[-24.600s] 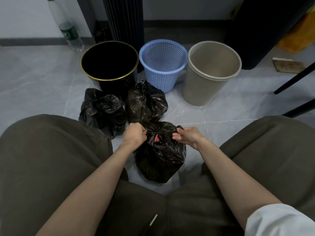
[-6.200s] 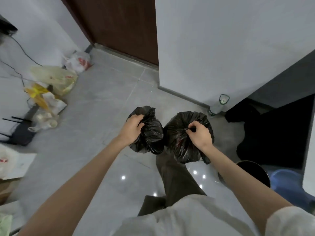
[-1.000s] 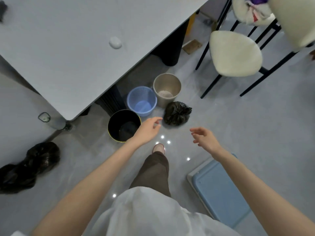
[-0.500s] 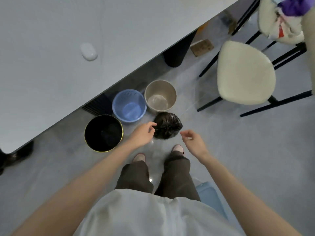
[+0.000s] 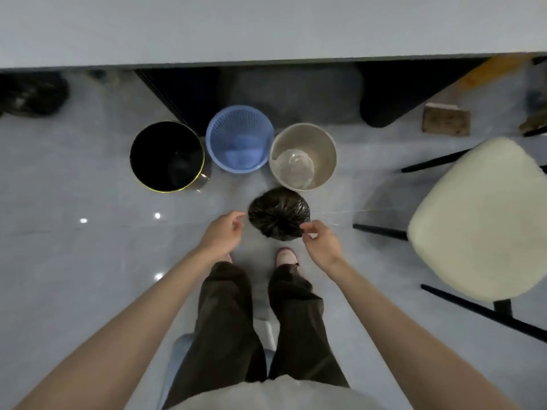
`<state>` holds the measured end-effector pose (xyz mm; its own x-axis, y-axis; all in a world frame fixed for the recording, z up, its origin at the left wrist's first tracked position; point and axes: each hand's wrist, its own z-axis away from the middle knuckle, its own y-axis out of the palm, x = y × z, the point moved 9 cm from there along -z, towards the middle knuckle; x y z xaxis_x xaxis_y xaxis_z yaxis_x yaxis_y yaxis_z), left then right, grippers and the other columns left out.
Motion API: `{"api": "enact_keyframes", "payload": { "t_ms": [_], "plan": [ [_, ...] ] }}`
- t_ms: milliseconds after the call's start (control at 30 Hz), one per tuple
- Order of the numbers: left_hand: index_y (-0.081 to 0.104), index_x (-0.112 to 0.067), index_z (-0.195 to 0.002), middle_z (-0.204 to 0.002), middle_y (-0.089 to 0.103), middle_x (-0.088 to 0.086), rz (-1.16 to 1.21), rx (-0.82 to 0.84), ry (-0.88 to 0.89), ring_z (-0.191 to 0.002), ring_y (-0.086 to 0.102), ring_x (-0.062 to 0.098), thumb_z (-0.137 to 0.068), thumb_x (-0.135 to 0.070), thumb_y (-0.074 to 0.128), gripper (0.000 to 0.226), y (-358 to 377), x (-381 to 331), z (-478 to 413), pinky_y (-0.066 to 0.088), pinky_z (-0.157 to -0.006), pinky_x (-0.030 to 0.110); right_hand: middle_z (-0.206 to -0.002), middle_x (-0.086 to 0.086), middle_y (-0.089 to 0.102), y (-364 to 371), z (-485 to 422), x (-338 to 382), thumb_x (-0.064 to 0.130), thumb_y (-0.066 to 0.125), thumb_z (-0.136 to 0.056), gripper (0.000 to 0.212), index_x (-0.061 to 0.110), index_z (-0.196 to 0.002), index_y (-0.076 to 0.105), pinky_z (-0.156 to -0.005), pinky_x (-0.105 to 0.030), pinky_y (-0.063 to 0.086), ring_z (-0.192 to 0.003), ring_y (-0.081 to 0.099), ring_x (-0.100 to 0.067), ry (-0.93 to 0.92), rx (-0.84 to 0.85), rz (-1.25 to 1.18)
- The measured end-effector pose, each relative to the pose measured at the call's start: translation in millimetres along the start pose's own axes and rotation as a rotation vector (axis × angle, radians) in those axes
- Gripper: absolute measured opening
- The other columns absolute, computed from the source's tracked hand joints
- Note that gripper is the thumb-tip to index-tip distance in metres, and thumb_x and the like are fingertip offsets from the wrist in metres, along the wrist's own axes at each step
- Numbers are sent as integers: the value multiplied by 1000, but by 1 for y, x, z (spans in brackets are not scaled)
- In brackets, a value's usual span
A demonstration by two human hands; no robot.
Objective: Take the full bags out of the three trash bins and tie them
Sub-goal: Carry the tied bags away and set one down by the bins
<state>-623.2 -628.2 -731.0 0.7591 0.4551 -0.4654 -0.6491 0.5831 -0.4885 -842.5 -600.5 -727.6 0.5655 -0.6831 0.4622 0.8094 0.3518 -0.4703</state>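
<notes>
Wide grey table (image 5: 266, 25) across the top, cream-seated chair (image 5: 479, 220) off to the right, and down on the glossy floor three bins in a row: the black bin (image 5: 167, 156), the blue basket (image 5: 239, 139) and the beige bin (image 5: 303, 156), all standing upright, the beige one showing only a clear liner at its bottom, the other two looking bagless. Just in front of the beige bin, touching or very nearly so, sits the black bag (image 5: 278, 213), plump, gathered to a puckered centre on top, so it looks already tied. At far left under the table edge there's a dark, blurred heap (image 5: 32, 94), too smeared to call. Both arms reach down toward the bag: the left hand (image 5: 222, 232) hovers just beside it, fingers loosely curled and holding nothing; the right hand (image 5: 319, 238) hangs at its near edge, thumb and forefinger pinched close, also empty as far as I can see. That film looks thin, soft and slick, the load probably light; best hold is the bunched neck at the centre, not the stretched sides, which could tear.
</notes>
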Motion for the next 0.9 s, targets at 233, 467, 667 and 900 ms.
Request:
{"api": "enact_keyframes", "payload": {
  "t_ms": [233, 467, 667, 900],
  "plan": [
    [45, -14, -137, -137, 50, 12, 45, -6, -56, -124, 49, 24, -97, -15, 42, 40, 73, 46, -54, 35, -102, 28, -125, -7, 59, 63, -84, -41, 13, 53, -88, 35, 20, -122, 58, -101, -39, 44, -115, 56, -25, -77, 99, 182],
    [32, -24, -145, -145, 37, 8, 106, -45, -52, -128, 43, 24, -99, -19, 37, 46, 147, 95, -143, 34, -106, 32, -136, -7, 44, 123, -176, -91, 19, 50, -89, 50, 26, -138, 40, -102, -43, 41, -124, 44, -29, -235, 106, 499],
    [19, -27, -149, -144, 36, 13, 82, -68, -41, -126, 45, 31, -99, -19, 38, 54, 196, 127, -209, 36, -106, 39, -136, -7, 40, 170, -248, -119, 27, 53, -90, 50, 27, -138, 38, -100, -45, 41, -125, 42, -29, -298, 100, 636],
    [14, -28, -149, -149, 26, 13, 84, -80, -25, -129, 40, 35, -97, -17, 41, 60, 241, 155, -247, 35, -108, 46, -122, -12, 42, 197, -277, -132, 17, 60, -86, 43, 23, -125, 44, -90, -46, 47, -108, 50, -33, -472, -99, 715]
  ]
}}
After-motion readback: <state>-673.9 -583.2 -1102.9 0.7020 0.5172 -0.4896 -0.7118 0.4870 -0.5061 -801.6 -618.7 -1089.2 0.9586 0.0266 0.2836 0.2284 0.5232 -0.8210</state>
